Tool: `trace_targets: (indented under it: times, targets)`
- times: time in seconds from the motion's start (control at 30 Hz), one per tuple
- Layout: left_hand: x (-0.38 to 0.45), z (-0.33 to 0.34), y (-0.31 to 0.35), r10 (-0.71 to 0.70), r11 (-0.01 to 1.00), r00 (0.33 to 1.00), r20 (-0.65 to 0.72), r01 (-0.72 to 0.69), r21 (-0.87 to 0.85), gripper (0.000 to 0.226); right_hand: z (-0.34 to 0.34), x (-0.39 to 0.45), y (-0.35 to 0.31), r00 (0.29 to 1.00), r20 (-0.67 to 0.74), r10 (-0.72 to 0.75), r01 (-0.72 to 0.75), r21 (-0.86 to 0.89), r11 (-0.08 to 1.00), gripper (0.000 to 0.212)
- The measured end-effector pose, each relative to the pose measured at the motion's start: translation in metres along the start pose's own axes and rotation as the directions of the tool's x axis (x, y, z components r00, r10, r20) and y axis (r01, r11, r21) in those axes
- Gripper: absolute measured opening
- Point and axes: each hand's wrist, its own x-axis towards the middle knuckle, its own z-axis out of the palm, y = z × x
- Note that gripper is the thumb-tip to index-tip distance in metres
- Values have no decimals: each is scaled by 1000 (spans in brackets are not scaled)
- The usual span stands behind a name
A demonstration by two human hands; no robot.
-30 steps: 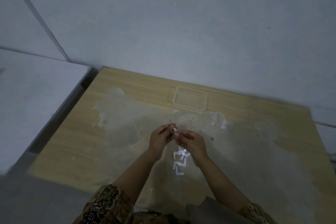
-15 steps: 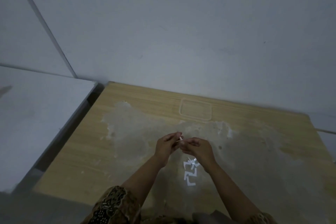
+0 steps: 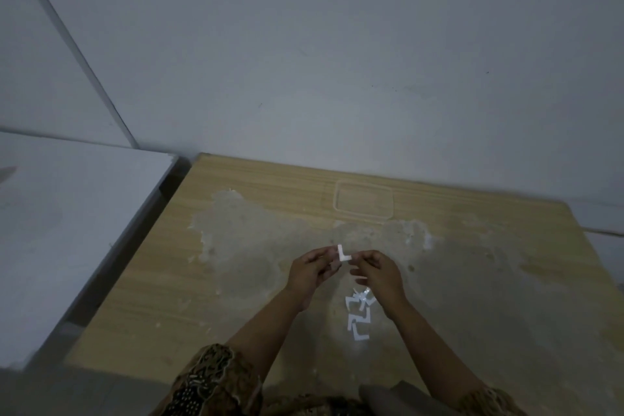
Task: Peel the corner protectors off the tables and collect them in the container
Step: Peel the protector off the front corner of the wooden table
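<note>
L-shaped corner protector point(image 3: 342, 254) pinched between left hand point(image 3: 312, 272) and right hand point(image 3: 380, 272) above wooden table point(image 3: 141, 297), apparently for separating; peeled pile point(image 3: 358, 316) beneath, clear container point(image 3: 364, 201) waiting empty beyond

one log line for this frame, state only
left hand: pinches L-shaped protector | right hand: pinches same piece | pile of protectors: on wooden table | clear container: far edge, looks empty

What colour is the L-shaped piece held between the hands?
White; the L-shaped piece shows clearly in the head view.
</note>
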Motion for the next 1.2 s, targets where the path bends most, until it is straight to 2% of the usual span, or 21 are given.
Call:
trace_targets:
  times: [0.2,0.33,0.43,0.5,0.6,0.73,0.83,1.03,1.2]
  targets:
    - [1,0,-3,-24,1000,1000,-16,24,14,16,-12,2,10,999,-40,-11,9,-43,999,11]
    - [-2,-2,-11,-43,998,999,-22,44,43,19,-23,-3,31,997,-50,-58,45,-224,973,11]
    - [-5,-5,-15,-49,997,999,-12,50,58,26,-27,-12,51,994,-24,-106,89,-385,919,9]
    - [-8,-5,-15,-46,996,999,-11,47,71,28,-25,-19,62,992,5,-128,117,-427,896,7]
    - [-11,-4,-14,-42,998,999,-3,42,40,27,-17,-26,75,986,63,-151,163,-462,872,17]
    - [-14,-3,-11,-48,999,999,4,48,-3,22,-11,-28,84,983,161,-90,163,-530,832,5]
    - [-16,-1,-9,-48,999,999,15,49,-18,24,-13,-30,83,975,201,-92,186,-517,836,8]
    - [-15,4,-11,-75,996,997,6,75,-48,22,-15,-35,60,967,5,-256,240,-365,900,15]
    - [-15,17,-23,-109,994,994,4,109,16,8,-21,-46,43,929,-104,-355,323,-242,915,20]
